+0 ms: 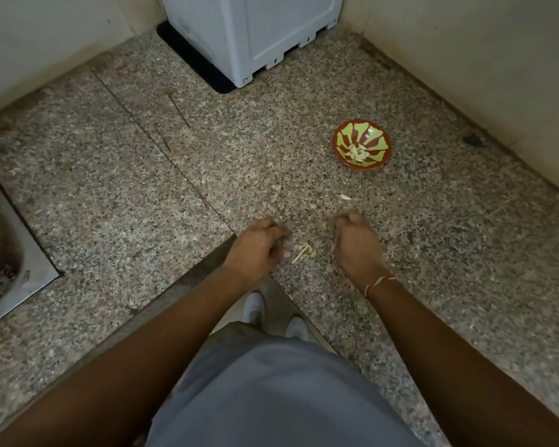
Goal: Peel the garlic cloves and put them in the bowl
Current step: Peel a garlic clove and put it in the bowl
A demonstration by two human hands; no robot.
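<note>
A red bowl with a green pattern (362, 144) stands on the granite counter at the far right and holds several peeled garlic cloves (357, 152). My left hand (255, 246) and my right hand (357, 243) hover low over the counter's near edge, a hand's width apart, both blurred. Each has its fingers curled in, and nothing shows inside either of them. Between them lies a small heap of garlic skins and a stalk (304, 252). One pale skin scrap (345, 197) lies between my right hand and the bowl.
A white plastic appliance (255, 37) on a black mat (188, 56) stands at the back of the corner. Walls close the counter (117, 201) at the left rear and the right. A steel sink (0, 253) is set in at the far left.
</note>
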